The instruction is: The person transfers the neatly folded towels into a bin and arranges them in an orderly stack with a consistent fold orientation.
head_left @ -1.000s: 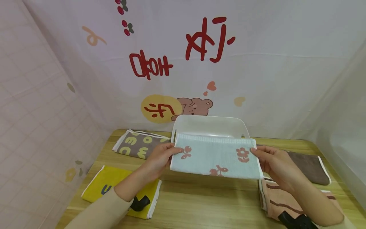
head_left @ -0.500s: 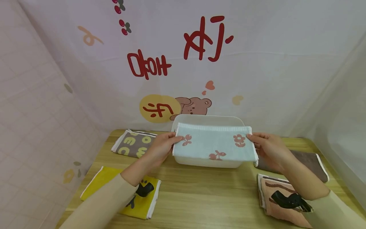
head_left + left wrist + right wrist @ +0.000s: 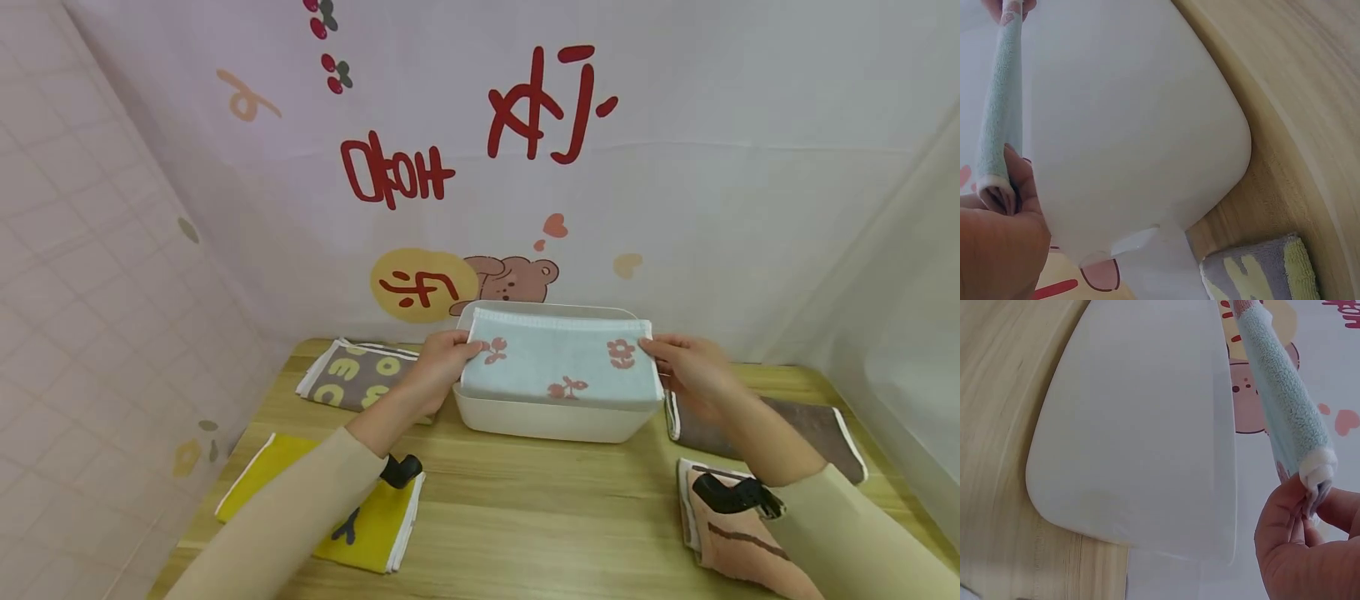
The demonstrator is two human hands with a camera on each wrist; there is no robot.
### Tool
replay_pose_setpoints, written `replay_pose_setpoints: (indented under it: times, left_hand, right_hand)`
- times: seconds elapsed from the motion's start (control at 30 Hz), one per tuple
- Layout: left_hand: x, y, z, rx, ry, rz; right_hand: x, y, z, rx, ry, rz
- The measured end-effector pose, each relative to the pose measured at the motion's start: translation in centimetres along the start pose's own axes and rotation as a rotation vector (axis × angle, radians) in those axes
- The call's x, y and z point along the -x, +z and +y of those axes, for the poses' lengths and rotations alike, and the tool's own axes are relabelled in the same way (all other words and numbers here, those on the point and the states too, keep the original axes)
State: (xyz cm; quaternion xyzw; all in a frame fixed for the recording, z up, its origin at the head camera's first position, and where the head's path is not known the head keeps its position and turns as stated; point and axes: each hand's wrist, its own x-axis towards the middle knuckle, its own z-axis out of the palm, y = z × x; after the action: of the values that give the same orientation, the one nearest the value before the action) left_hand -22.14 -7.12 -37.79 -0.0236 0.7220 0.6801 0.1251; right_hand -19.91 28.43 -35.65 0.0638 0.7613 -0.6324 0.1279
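A folded light-blue towel (image 3: 558, 358) with pink flower motifs is stretched between both hands over the opening of a white plastic bin (image 3: 555, 421). My left hand (image 3: 441, 367) pinches its left edge, thumb on top. The right hand (image 3: 690, 375) pinches the opposite edge the same way. In the left wrist view the towel's folded edge (image 3: 999, 119) stands a little above the bin's rim, beside the bin wall (image 3: 1135, 119). From the right wrist, the towel (image 3: 1288, 394) likewise shows apart from the bin (image 3: 1141, 431). The bin's inside is mostly hidden under the towel.
Folded towels lie around the bin on the wooden table (image 3: 525, 517): a grey one with yellow letters (image 3: 360, 375), a yellow one (image 3: 382, 525), a brown one (image 3: 802, 429) and a peach striped one (image 3: 742, 542). A printed white curtain (image 3: 712, 208) hangs behind.
Both hands have carried the light-blue towel forward, from in front of the bin to over its opening. More of the bin's front wall now shows below it.
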Motion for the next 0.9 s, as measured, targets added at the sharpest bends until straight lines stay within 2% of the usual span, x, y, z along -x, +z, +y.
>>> replay_pose_setpoints:
  times: [0.17,0.33,0.5,0.6,0.73,0.9]
  left_hand:
    - [-0.7,0.6,0.0,-0.01,-0.039,0.061]
    - [-1.0,1.2,0.3,-0.02,-0.072,0.075]
    - [-1.4,1.9,0.4,-0.047,-0.079,0.088]
    - [-1.8,2.4,0.4,-0.096,-0.08,0.11]
    - [-2.2,2.9,0.2,-0.135,-0.093,0.127]
    - [-2.6,3.3,-0.1,-0.137,-0.087,0.122]
  right_hand:
    - [-0.7,0.6,-0.2,0.043,0.006,0.033]
    - [-1.6,1.0,-0.2,0.061,0.024,0.068]
    - [-2.4,1.3,-0.2,0.161,0.029,0.103]
    - [-2.8,1.5,-0.2,0.228,0.033,0.125]
    - [-3.3,1.9,0.1,0.298,0.011,0.147]
    - [-3.9,2.7,0.5,0.399,-0.058,0.184]
